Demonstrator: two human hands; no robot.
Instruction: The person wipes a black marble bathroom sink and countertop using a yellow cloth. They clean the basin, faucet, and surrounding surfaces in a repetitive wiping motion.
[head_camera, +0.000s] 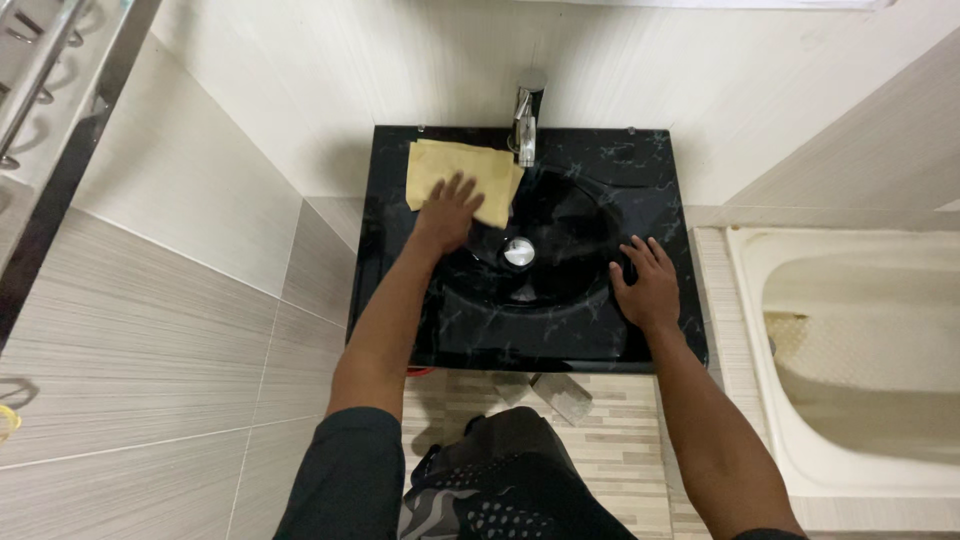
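View from above, looking down. Nearest, at 6 o'clock: person's dark patterned clothing, over a beige striped tile floor (610, 440). Both bare forearms reach up to a glossy black marble-look square washbasin (560, 335). Right hand (646, 282), at approx. 3 o'clock of the round chrome drain (518, 252), lies flat w/ fingers spread on basin rim, grasping nothing. Left hand (447, 211), at 10 o'clock of drain, presses open-palmed on a pale yellow folded cloth (445, 165), which sits on basin's back-left corner. Just right of cloth, at 12 o'clock: chrome tap (525, 122). Far right, 3 o'clock: cream bathtub (790, 420). Beige wall tiles (150, 300) at left.
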